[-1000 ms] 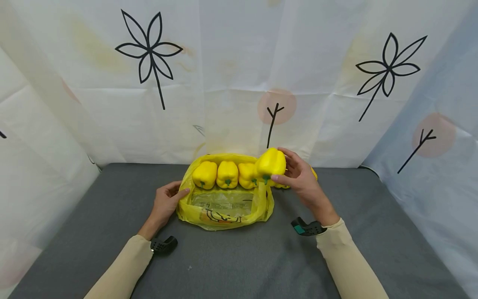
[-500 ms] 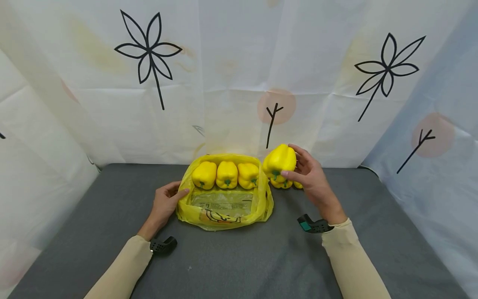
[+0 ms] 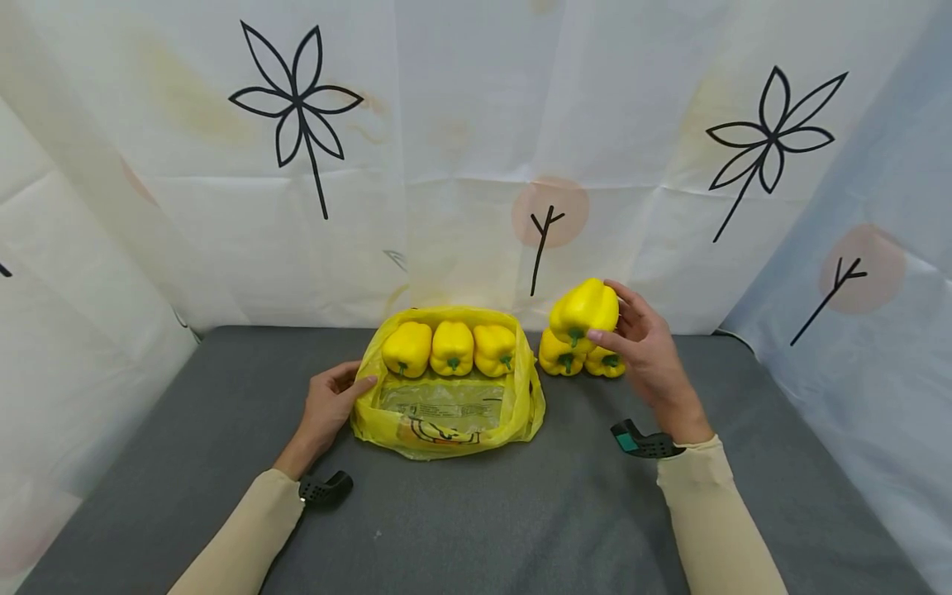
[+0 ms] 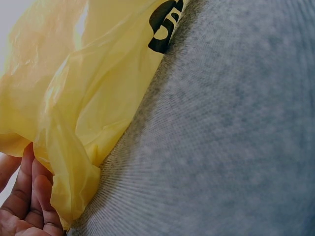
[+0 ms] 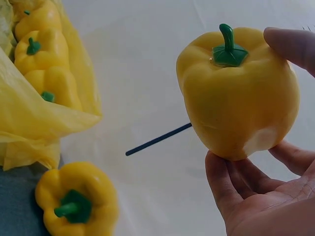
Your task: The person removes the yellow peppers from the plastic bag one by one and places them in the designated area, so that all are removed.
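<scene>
Pepper [image 3: 583, 309], yellow and green-stemmed, is held up right of centre now, clasped by the half-curled right hand [image 3: 653, 355]; two peppers [image 3: 559, 357] are seen just below. Centre frame, three peppers [image 3: 452, 344] are lined up inside the yellow bag [image 3: 521, 420], its left rim pinched by the left hand [image 3: 328, 406].

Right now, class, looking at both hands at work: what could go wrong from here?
The right hand holds a smooth, rounded yellow bell pepper between thumb and fingers, so it might slip and drop.

That pepper is close to the other two yellow bell peppers outside the bag; lowering it there might knock one and set it rolling.

The left hand pinches only the left edge of the thin yellow plastic bag; a tug could shift or tip the three peppers inside.
</scene>
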Tool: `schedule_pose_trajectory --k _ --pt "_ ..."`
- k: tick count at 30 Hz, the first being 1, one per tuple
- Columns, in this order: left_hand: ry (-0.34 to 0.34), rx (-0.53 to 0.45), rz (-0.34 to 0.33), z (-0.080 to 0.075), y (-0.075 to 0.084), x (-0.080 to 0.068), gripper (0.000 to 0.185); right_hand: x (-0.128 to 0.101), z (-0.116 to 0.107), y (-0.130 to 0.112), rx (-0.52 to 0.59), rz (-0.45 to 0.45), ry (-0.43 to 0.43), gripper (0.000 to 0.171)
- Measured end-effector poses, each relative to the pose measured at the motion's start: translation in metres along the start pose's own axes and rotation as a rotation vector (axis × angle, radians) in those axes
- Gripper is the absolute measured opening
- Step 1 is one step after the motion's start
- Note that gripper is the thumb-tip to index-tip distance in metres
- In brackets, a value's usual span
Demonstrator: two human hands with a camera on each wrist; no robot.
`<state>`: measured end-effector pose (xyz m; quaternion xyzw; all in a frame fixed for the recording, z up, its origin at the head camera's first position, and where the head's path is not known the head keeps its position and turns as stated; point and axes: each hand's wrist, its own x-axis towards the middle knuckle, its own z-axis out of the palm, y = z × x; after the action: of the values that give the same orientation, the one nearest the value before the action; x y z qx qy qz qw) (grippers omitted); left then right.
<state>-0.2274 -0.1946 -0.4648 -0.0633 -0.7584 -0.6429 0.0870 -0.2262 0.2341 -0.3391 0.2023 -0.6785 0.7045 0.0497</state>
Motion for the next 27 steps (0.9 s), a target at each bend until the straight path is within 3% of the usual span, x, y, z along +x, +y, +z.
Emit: schedule_pose_trajectory --k 9,27 --pt "-0.008 0.001 0.003 0.0 0.006 -0.002 0.04 -0.002 -0.014 -0.002 0.056 -0.006 0.011 0.068" --pt "-0.029 0.001 -0.003 0.0 0.003 -0.002 0.036 -0.005 -0.027 -0.005 0.028 0.007 0.049 0.067"
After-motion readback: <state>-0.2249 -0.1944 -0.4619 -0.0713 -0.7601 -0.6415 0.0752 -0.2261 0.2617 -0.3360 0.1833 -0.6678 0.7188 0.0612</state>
